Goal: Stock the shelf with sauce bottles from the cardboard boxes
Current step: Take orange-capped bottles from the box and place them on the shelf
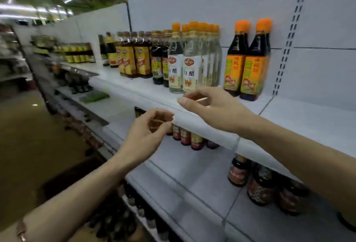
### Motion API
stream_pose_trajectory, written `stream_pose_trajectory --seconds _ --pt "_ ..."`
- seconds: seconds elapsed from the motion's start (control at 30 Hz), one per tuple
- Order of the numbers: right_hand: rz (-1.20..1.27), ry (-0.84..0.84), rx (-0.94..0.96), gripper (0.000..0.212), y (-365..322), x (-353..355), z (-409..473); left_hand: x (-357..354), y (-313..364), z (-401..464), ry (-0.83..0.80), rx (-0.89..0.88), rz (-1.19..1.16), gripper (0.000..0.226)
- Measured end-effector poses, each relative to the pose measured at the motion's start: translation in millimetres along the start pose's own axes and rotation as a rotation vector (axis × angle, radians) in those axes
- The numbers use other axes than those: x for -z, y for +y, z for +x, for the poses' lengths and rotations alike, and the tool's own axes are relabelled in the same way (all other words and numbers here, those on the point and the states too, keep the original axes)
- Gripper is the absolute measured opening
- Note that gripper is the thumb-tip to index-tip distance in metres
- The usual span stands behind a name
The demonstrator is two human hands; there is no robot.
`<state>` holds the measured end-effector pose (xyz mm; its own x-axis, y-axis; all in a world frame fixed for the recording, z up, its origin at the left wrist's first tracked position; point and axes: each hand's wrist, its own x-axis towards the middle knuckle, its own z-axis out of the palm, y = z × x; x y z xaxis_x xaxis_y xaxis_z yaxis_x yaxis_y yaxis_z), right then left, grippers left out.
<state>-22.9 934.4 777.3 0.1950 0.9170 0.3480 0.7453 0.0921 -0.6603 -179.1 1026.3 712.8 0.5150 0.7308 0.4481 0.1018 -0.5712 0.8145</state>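
While a cardboard box (115, 220) of dark bottles sits low at the person's feet, both hands hover empty before the white shelf (192, 118): the left hand (148, 134) with fingers loosely curled near the shelf's front edge, the right hand (210, 105) relaxed just above that edge. Beyond them on the shelf stand clear vinegar bottles (183, 62), with orange-capped dark sauce bottles (248, 61) to their right.

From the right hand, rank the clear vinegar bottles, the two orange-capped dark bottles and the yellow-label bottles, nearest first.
From the right hand:
1. Clear vinegar bottles, just behind its fingers.
2. Orange-capped dark bottles, to the right.
3. Yellow-label bottles, farther left.
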Motion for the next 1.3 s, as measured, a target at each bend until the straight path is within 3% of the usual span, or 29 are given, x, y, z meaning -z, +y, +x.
stream_pose_trajectory --seconds 0.3,0.4,0.7,0.8,1.1,1.3 --pt "0.115 -0.261 0.176 0.030 -84 -114 22 139 -33 -71 0.041 0.124 0.262 0.012" --pt "0.098 -0.317 0.214 0.041 -113 -157 37 186 -54 -90 0.045 0.123 0.353 0.012" --pt "0.068 -0.509 0.218 0.048 -187 -322 94 353 -130 -131 0.113 0.203 0.549 0.014" --pt "0.060 -0.557 0.185 0.049 -204 -372 115 393 -164 -136 0.064 0.259 0.566 0.016" --pt "0.125 -0.645 0.017 0.041 -186 -476 186 464 -291 -114 -0.063 0.392 0.463 0.018" --pt "0.130 -0.613 -0.055 0.044 -159 -542 277 505 -388 -32 -0.069 0.441 0.417 0.015"
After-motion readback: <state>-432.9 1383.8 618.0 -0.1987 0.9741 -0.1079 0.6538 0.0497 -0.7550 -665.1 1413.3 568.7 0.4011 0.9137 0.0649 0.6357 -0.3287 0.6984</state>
